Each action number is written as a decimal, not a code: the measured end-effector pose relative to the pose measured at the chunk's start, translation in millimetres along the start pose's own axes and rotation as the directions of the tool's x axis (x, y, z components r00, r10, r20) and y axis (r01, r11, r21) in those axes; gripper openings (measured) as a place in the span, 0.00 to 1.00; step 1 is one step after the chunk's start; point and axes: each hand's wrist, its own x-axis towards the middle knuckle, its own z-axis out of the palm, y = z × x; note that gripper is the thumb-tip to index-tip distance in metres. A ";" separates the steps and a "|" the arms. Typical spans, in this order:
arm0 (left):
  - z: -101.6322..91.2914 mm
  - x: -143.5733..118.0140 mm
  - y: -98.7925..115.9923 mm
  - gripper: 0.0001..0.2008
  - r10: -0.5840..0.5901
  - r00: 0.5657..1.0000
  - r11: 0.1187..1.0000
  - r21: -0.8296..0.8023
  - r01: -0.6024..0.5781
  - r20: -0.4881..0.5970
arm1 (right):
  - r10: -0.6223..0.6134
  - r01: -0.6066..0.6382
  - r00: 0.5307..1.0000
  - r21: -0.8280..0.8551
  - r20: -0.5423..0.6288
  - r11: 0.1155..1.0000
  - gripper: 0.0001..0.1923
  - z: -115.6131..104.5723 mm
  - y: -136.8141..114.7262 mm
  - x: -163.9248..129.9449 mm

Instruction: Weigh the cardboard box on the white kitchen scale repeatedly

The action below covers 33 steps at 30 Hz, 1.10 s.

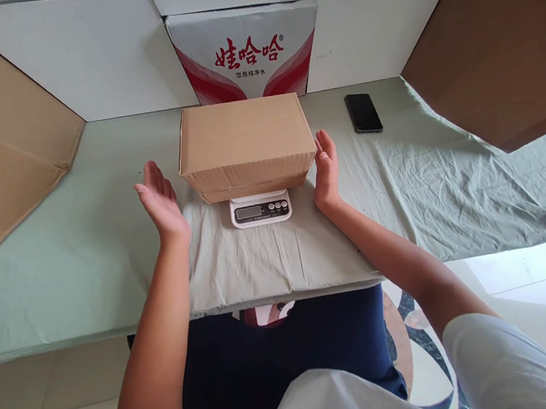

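Note:
A closed brown cardboard box rests on a small white kitchen scale, hiding the scale's platform. The scale's display and several round buttons face me, and I can make out no digits. To the left of the box, my left hand is held apart from it, palm turned inward and fingers stretched out. On the other side my right hand is at the box's right edge, fingers extended; whether it touches the cardboard I cannot tell. Neither hand grips anything.
A black phone lies on the green cloth to the right. Behind the brown box stands a white and red carton against white panels. Large cardboard pieces flank the table at left and right.

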 end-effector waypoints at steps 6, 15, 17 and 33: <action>7.1 -17.3 11.0 0.65 0.043 0.999 0.999 -0.029 -0.043 -0.001 | 0.010 -0.010 1.000 0.011 0.014 1.000 0.42 -4.3 -6.8 -9.1; 16.2 -33.8 15.3 0.58 0.100 0.992 0.994 -0.049 -0.096 0.080 | 0.006 -0.006 0.998 0.005 0.061 1.000 0.44 -1.3 -19.3 -14.5; 17.4 -35.4 14.1 0.56 0.104 0.990 0.993 -0.061 -0.099 0.091 | 0.011 -0.012 0.998 0.013 0.063 1.000 0.44 -1.4 -18.6 -14.8; 19.9 -39.6 19.7 0.50 0.143 0.985 0.990 -0.027 -0.141 0.099 | -0.024 0.027 0.995 -0.025 0.100 0.999 0.46 1.7 -27.0 -20.1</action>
